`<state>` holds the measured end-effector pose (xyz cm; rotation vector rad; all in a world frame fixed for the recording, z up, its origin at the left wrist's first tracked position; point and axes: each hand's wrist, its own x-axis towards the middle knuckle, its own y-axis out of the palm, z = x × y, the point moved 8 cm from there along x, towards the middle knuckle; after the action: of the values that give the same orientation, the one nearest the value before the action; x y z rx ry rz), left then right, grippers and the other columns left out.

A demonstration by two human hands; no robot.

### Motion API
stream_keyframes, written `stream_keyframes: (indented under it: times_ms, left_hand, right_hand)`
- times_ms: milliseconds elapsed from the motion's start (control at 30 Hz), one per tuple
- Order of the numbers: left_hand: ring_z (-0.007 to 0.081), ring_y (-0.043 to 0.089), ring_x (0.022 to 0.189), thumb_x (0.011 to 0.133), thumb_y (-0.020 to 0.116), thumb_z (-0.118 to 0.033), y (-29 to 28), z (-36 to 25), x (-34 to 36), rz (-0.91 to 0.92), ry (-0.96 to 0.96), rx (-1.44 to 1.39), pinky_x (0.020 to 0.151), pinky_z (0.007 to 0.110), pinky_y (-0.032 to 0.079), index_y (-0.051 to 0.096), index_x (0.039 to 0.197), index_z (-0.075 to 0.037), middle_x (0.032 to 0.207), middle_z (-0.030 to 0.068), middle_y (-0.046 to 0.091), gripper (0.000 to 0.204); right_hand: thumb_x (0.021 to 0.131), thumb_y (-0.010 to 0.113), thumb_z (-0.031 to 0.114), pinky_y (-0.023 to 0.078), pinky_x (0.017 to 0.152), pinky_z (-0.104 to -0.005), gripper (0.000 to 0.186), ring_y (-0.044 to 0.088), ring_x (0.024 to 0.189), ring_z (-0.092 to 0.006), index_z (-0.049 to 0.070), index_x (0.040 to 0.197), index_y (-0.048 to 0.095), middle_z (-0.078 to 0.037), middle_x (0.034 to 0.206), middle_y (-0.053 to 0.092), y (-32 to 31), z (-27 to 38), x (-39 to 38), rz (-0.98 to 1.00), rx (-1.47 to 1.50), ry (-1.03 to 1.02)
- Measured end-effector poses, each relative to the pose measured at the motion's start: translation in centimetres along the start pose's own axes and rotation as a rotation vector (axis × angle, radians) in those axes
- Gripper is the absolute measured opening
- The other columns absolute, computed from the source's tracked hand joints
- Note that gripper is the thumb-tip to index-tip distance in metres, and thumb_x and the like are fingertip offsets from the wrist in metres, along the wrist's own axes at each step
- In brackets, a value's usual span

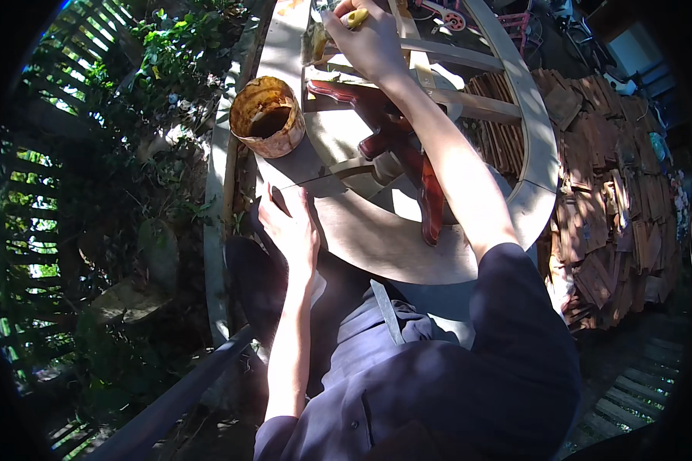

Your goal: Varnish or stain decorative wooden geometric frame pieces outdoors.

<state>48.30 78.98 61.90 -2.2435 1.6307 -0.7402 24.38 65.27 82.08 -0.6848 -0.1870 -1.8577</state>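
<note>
My right hand (pixel 369 46) is at the far side of the work, its fingers closed around a paintbrush (pixel 354 18) with a yellow handle. The brush end points down at a pale wooden bar. Below that arm lies a glossy red-brown carved wooden piece (pixel 430 200), partly hidden by my forearm. It lies over a round wooden frame (pixel 407 250) with slats. My left hand (pixel 291 227) rests by my knee near the frame's left edge, fingers apart, holding nothing. Just beyond it stands a stained round tub (pixel 267 144) with dark liquid inside.
Stacked clay roof tiles (pixel 592 154) fill the right side. Pink bicycle parts (pixel 450 19) show at the far edge. Leafy plants (pixel 158 54) and a slatted fence (pixel 34 207) are on the left. A dark bar (pixel 184 396) crosses the lower left.
</note>
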Motion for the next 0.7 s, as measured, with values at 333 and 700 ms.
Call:
stream_keyframes:
  times_ms: [333,700]
  left_hand:
    - [0.0388,0.044,0.126,0.091,0.067,-0.033,0.0,-0.2,-0.2,-0.027,0.060,0.042,0.107,0.050,0.034,0.040,0.140,-0.001,0.134,0.0243,0.048,0.065]
    - [0.0374,0.042,0.130,0.095,0.063,-0.036,0.1,0.0,-0.1,-0.005,0.050,0.037,0.111,0.046,0.032,0.039,0.142,0.002,0.137,0.0238,0.047,0.065]
  right_hand:
    - [0.091,0.065,0.028,0.051,0.063,-0.0348,0.030,0.062,0.064,-0.0162,-0.002,0.091,0.058,-0.011,0.069,0.063,4.5,-6.0,0.5,0.494,-0.472,-0.163]
    - [0.090,0.067,0.025,0.052,0.062,-0.0306,0.026,0.064,0.067,-0.0124,0.000,0.088,0.060,-0.008,0.073,0.067,4.3,-7.4,1.2,0.482,-0.417,-0.098]
